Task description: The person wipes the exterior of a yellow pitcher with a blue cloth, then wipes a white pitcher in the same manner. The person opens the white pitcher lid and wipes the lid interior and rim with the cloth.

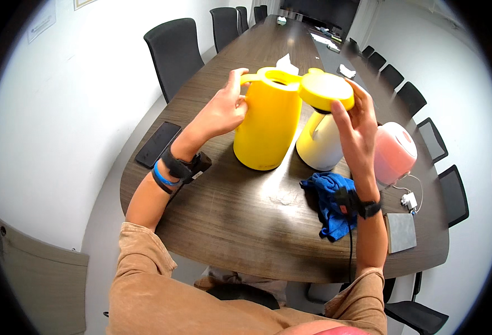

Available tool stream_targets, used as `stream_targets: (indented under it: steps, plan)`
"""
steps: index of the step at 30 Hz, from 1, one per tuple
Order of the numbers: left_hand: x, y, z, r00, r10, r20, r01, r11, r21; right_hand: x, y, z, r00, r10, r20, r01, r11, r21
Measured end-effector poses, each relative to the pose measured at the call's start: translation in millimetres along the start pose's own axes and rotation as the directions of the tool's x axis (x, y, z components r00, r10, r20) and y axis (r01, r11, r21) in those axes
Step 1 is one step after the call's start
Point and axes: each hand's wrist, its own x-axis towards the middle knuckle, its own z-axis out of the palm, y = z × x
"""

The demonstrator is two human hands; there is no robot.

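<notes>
- The left hand (226, 109) is gripping the yellow jug (268, 125) by its handle (249, 79), its fingers curling closed around it.
- The yellow jug is standing nearly upright over the bench (246, 223), leaning slightly, its round top opening showing uncovered.
- The right hand (360, 131) is holding a yellow lid (327, 89), its thumb and fingers pinching the right-hand edge.
- The yellow lid is hovering to the right of that opening, its dark underside showing below the rim; whether its left edge is touching the yellow jug, I cannot tell.
- A white-and-yellow jug (327, 149) is standing on the bench beneath the yellow lid, just right of the yellow jug.
- A blue cloth (325, 215) is lying crumpled in front of it, partly hidden by the right wrist strap (369, 209).
- A pink container (395, 153) is sitting to the right of the right hand, with a white plug adapter (408, 201) and a grey notebook (401, 233) lying nearer the person.
- A black phone (158, 145) is lying near the bench's left edge, beyond the left forearm (146, 204).
</notes>
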Motion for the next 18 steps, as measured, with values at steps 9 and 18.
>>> stream_targets:
  steps: [9,18]
  plan:
    - [-4.0,3.0,-19.7,0.961,0.159,0.228,-0.144,0.986,-0.081,49.3,16.1,52.3,0.984,-0.14,0.108,0.152,0.982,-0.109]
    - [-8.3,4.5,-25.8,0.941,0.141,0.308,-0.129,0.99,-0.059,33.1,16.3,29.9,0.966,0.034,0.255,0.033,0.966,-0.255]
